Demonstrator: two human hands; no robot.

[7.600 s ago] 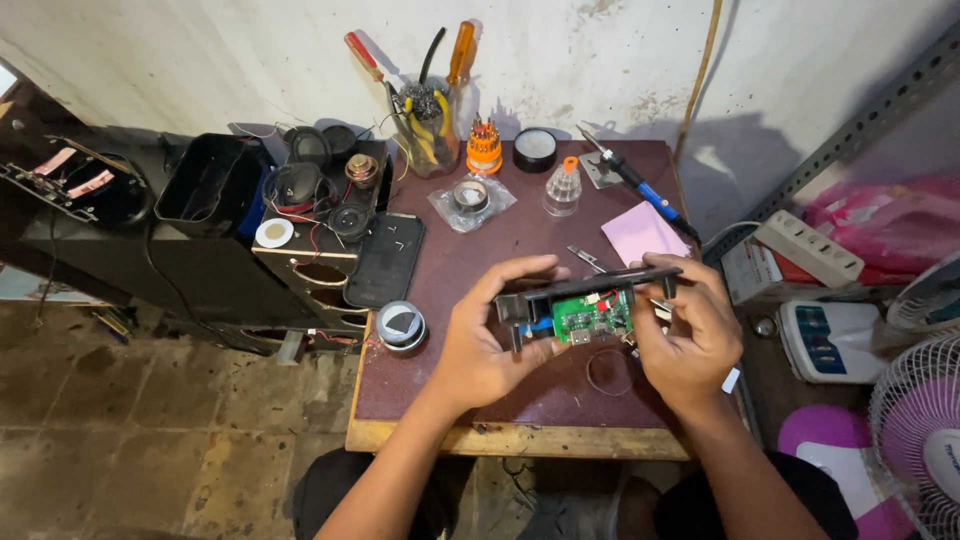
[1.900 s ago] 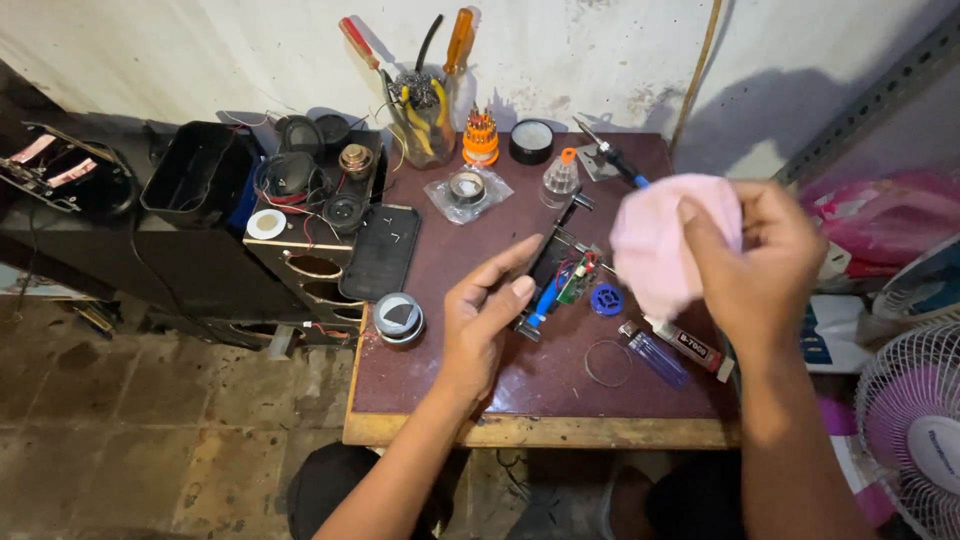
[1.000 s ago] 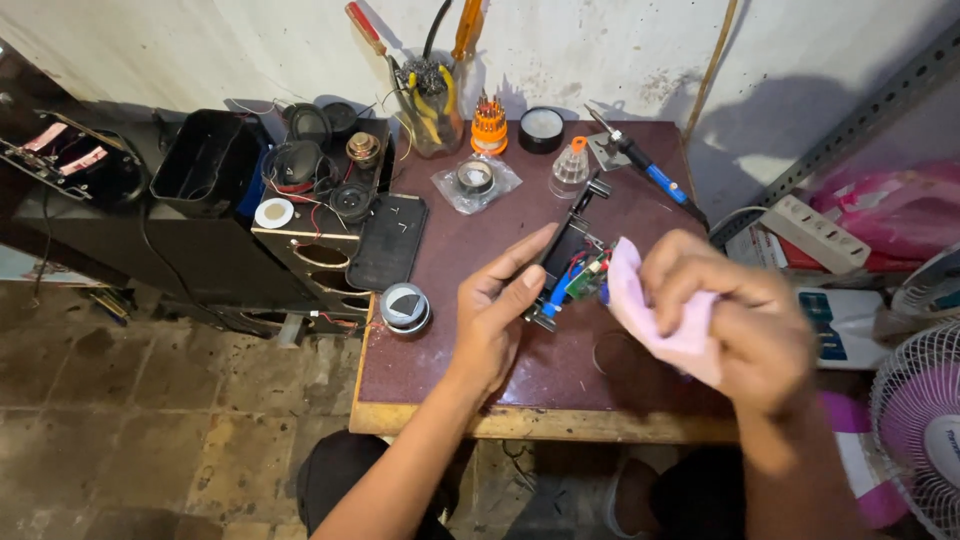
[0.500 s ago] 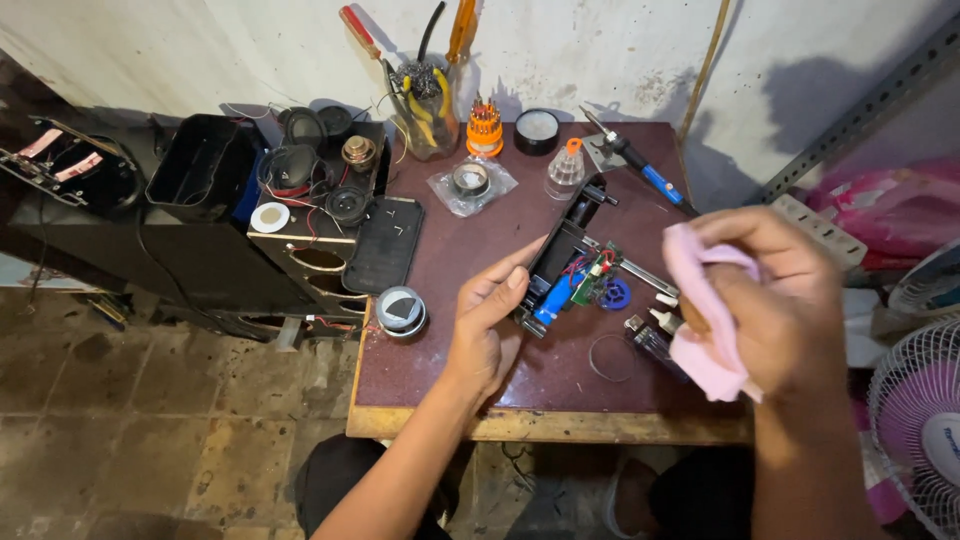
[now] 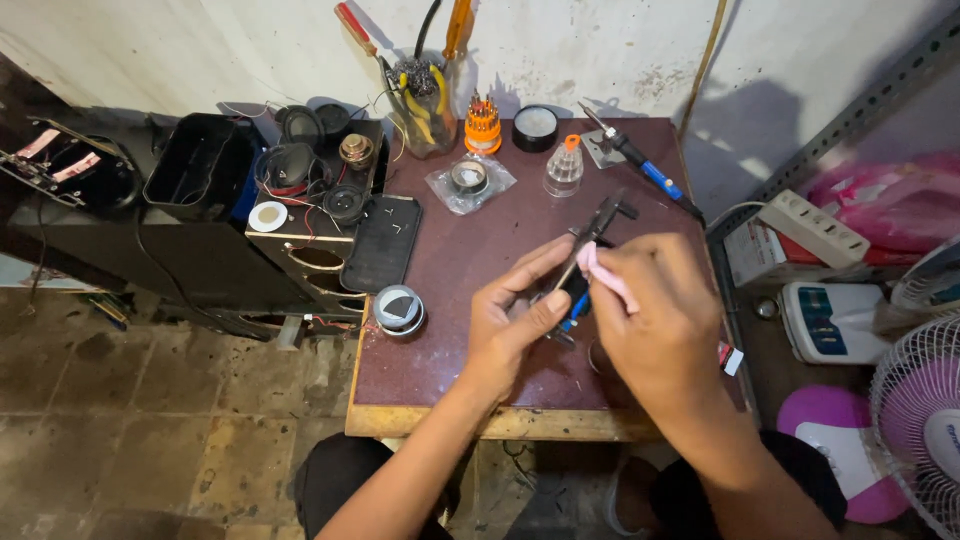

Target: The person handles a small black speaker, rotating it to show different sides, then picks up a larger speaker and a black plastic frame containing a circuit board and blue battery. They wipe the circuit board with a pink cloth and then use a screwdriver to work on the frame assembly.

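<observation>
We work in a rough room with a stained white wall and a tiled floor, at a dark maroon tabletop edged in pale wood. To its left stands a black speaker cabinet with loose speaker drivers on top; at the right edge sits a pink and white fan. At the back of the tabletop we see a jar of tools, an orange screwdriver bit set and a blue-handled soldering iron.

Our left hand grips a narrow black device frame with exposed wiring, tilted above the middle of the tabletop. Our right hand is closed on a pink cloth, pressing it against the frame. A small roll of tape lies near our left hand.
</observation>
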